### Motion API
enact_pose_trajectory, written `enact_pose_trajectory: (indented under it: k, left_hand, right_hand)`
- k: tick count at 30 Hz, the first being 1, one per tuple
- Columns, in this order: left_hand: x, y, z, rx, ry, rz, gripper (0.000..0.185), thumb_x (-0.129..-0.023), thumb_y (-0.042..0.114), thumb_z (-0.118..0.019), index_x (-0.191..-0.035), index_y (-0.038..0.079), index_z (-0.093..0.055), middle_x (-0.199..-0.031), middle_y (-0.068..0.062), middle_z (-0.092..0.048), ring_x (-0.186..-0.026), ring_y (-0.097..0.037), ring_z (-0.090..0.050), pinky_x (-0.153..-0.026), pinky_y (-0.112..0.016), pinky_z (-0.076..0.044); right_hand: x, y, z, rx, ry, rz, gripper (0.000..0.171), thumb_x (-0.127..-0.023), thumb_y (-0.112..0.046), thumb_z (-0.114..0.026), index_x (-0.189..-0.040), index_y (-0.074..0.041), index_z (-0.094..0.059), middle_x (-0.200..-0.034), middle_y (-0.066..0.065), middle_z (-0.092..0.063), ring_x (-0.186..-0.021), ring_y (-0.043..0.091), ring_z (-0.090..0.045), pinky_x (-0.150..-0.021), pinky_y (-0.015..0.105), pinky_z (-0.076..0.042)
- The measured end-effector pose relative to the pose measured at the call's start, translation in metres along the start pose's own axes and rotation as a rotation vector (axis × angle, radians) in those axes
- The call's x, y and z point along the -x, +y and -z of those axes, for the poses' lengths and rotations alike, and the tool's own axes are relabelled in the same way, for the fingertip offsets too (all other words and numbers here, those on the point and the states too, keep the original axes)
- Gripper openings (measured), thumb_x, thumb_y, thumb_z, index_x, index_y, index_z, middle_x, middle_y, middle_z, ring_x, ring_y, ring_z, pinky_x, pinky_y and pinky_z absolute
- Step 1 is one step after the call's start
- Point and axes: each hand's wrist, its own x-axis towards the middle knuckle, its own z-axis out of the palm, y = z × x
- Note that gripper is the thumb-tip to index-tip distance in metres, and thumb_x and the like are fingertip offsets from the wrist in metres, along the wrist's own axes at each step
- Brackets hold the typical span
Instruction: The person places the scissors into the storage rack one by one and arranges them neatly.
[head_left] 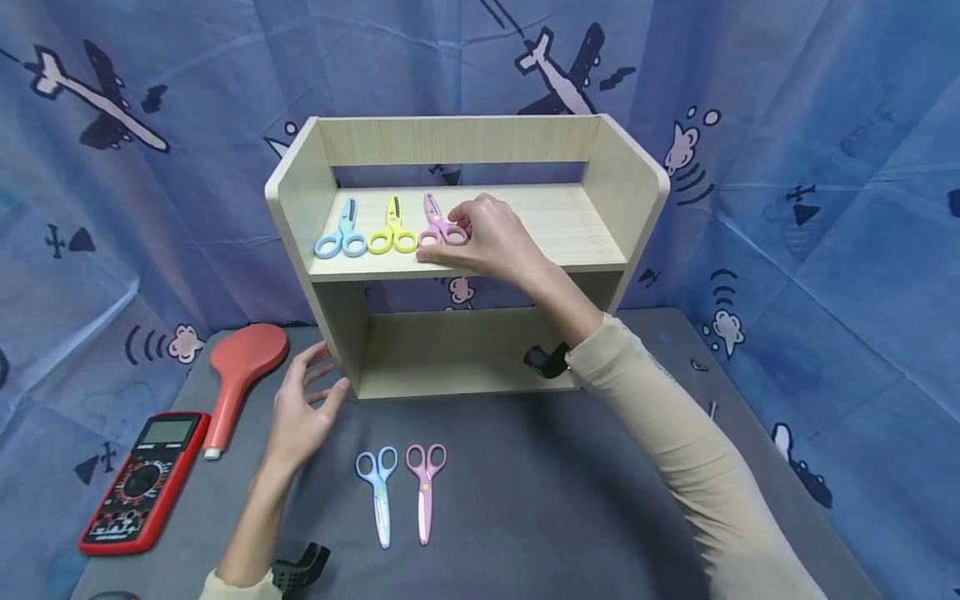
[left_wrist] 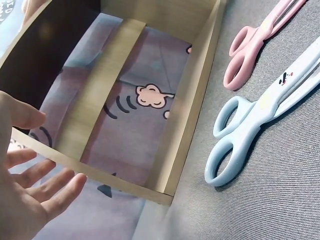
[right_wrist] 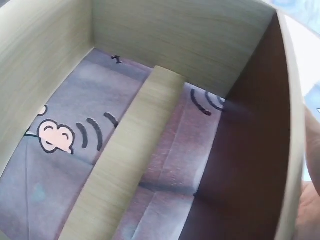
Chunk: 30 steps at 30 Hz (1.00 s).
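The right hand (head_left: 487, 237) hides part of the pink plastic scissors (head_left: 437, 225), pinching their handles on the pale wooden two-tier shelf (head_left: 600, 242), right of blue scissors (head_left: 342, 231) and yellow scissors (head_left: 393, 228). The left hand (head_left: 303, 408), fingers spread and relaxed, hovers by the shelf's lower left corner. Grey cloth table (head_left: 540, 500), blue aeroplane-print backdrop (head_left: 825, 167).

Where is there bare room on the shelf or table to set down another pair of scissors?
The top shelf board is bare to the right of the right hand. Its left half is crowded by the blue scissors, yellow scissors and pink scissors. The grey table is bare right of the pink table scissors.
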Motion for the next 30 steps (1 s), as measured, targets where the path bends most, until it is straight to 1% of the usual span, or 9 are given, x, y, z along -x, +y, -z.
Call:
enact_pose_trajectory:
  k: [2,4,5,8,11,14,20,26,30]
  left_hand:
    - [0.000,0.000,0.000,-0.003,-0.001,-0.004,0.065,-0.102,0.005,-0.071,-0.161,0.004,-0.044,-0.158,-0.024,-0.055,-0.142,-0.046,-0.062,-0.099,-0.040,-0.064]
    - [0.000,0.000,-0.001,-0.005,-0.001,-0.009,0.065,-0.102,0.005,-0.071,-0.161,0.004,-0.044,-0.158,-0.024,-0.055,-0.141,-0.047,-0.062,-0.100,-0.058,-0.062]
    - [0.000,0.000,-0.001,-0.004,-0.001,-0.012,0.065,-0.102,0.004,-0.071,-0.161,0.004,-0.044,-0.157,-0.025,-0.055,-0.141,-0.047,-0.062,-0.100,-0.063,-0.061]
    - [0.000,0.000,-0.002,-0.004,0.003,-0.018,0.065,-0.102,0.003,-0.070,-0.161,0.003,-0.044,-0.157,-0.026,-0.055,-0.141,-0.049,-0.062,-0.100,-0.066,-0.059]
    - [0.000,0.000,-0.002,-0.006,0.006,-0.021,0.065,-0.102,0.002,-0.070,-0.161,0.002,-0.044,-0.157,-0.026,-0.054,-0.141,-0.049,-0.062,-0.100,-0.066,-0.060]
    - [0.001,0.000,-0.002,-0.008,0.005,-0.023,0.065,-0.102,0.003,-0.070,-0.161,0.001,-0.043,-0.157,-0.027,-0.054,-0.141,-0.049,-0.062,-0.100,-0.065,-0.059]
    - [0.001,0.000,-0.001,-0.005,0.007,-0.021,0.065,-0.102,0.004,-0.070,-0.161,0.002,-0.043,-0.158,-0.026,-0.054,-0.141,-0.048,-0.062,-0.100,-0.065,-0.059]
    - [0.001,0.001,-0.002,-0.003,0.008,-0.025,0.066,-0.102,0.004,-0.070,-0.161,0.001,-0.043,-0.158,-0.027,-0.054,-0.141,-0.050,-0.061,-0.100,-0.066,-0.059]
    - [0.001,0.001,-0.002,-0.010,0.009,-0.027,0.065,-0.102,0.004,-0.070,-0.161,0.001,-0.043,-0.157,-0.027,-0.053,-0.141,-0.050,-0.061,-0.100,-0.067,-0.059]
  right_hand:
    - [0.005,0.000,0.004,-0.041,-0.003,-0.005,0.073,-0.083,-0.048,-0.093,-0.131,0.004,-0.073,-0.125,0.019,-0.077,-0.112,0.030,-0.072,-0.096,0.043,-0.060]
    - [0.014,0.001,0.007,-0.089,0.004,-0.013,0.072,-0.085,-0.043,-0.093,-0.136,0.004,-0.071,-0.129,0.020,-0.074,-0.113,0.031,-0.074,-0.098,0.044,-0.061]
    - [0.019,0.001,0.009,-0.119,0.017,-0.011,0.071,-0.086,-0.040,-0.092,-0.138,0.004,-0.069,-0.132,0.020,-0.073,-0.113,0.031,-0.075,-0.098,0.044,-0.062]
    - [0.039,0.001,0.011,-0.200,0.069,0.035,0.064,-0.089,-0.028,-0.091,-0.139,0.003,-0.068,-0.133,0.019,-0.070,-0.108,0.031,-0.076,-0.093,0.043,-0.064]
    - [0.064,0.000,0.010,-0.254,0.116,0.117,0.056,-0.089,-0.019,-0.090,-0.138,0.000,-0.070,-0.127,0.017,-0.072,-0.100,0.026,-0.074,-0.084,0.036,-0.063]
    - [0.089,0.000,0.005,-0.286,0.108,0.178,0.053,-0.089,-0.014,-0.090,-0.136,-0.003,-0.071,-0.121,0.013,-0.075,-0.095,0.021,-0.070,-0.078,0.030,-0.059]
    - [0.129,0.005,-0.024,-0.366,-0.048,0.203,0.052,-0.088,-0.011,-0.090,-0.136,-0.004,-0.070,-0.117,0.010,-0.074,-0.095,0.017,-0.068,-0.077,0.025,-0.060]
    - [0.154,0.024,-0.078,-0.470,-0.306,0.181,0.053,-0.090,-0.012,-0.088,-0.139,-0.004,-0.067,-0.122,0.010,-0.073,-0.102,0.020,-0.070,-0.084,0.027,-0.065]
    - [0.165,0.039,-0.116,-0.504,-0.462,0.170,0.053,-0.094,-0.013,-0.085,-0.141,-0.002,-0.064,-0.127,0.016,-0.072,-0.110,0.031,-0.071,-0.089,0.030,-0.066]
